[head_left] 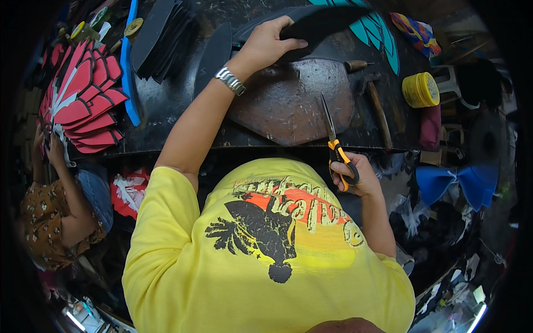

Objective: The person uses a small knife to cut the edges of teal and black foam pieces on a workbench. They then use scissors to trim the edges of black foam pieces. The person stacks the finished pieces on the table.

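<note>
My left hand (273, 40) is closed on the edge of a curved, thin black sheet (328, 26), fingers above and thumb pressed along it. The sheet is raised at its right end, over the far part of the worktable. In my right hand (360, 173), at the near edge of the table, is a pair of scissors (336, 146) with orange and black handles. Their blades point away from me, close together, over a worn brown board (294, 102). The scissors are apart from the black sheet.
Black cut pieces (161, 41) lie stacked at the left, beside a blue strip (127, 72) and red pieces (91, 105). A hammer (379, 114), a wooden-handled tool (356, 66), a yellow tub (420, 90) and teal pieces (383, 41) lie right. Another person's arm (69, 183) is at far left.
</note>
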Demonstrator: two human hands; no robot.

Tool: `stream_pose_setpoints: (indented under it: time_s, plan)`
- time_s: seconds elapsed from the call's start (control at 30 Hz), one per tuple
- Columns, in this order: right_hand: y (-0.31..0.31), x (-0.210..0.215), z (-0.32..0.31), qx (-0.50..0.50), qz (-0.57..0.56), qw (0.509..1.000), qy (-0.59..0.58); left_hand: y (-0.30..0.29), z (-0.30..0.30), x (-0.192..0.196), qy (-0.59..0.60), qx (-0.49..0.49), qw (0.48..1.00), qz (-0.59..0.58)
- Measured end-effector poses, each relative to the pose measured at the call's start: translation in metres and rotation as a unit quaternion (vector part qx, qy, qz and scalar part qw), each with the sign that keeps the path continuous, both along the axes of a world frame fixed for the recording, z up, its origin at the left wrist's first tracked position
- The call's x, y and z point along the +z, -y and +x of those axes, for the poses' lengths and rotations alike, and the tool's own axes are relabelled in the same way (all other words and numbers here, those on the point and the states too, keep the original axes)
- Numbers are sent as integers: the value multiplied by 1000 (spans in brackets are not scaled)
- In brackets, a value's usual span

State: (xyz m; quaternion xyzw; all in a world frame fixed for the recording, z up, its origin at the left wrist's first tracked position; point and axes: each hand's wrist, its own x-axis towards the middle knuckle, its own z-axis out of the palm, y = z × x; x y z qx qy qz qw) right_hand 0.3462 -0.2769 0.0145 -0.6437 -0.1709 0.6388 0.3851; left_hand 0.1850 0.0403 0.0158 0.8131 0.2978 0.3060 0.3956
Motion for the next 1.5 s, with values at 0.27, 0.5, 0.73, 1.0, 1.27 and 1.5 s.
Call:
stream_pose_setpoints:
  time_s: [0.27,0.5,0.73,1.0,1.27,1.5]
  plan:
    - [-2,-5,1,26,43,998,24,14,-26,-2,137,-96,939,-300]
    - [-1,-3,4,110,110,988,-5,25,-34,6,155,-185,905,-351]
    - [3,6,5,119,86,989,-10,48,-35,7,50,-175,933,-311]
    - [4,8,7,143,69,987,19,53,-43,15,44,-225,900,-370]
    - [5,5,9,118,71,990,5,54,-44,14,61,-246,907,-337]
    - [7,1,10,107,72,992,4,55,-45,14,55,-253,903,-343]
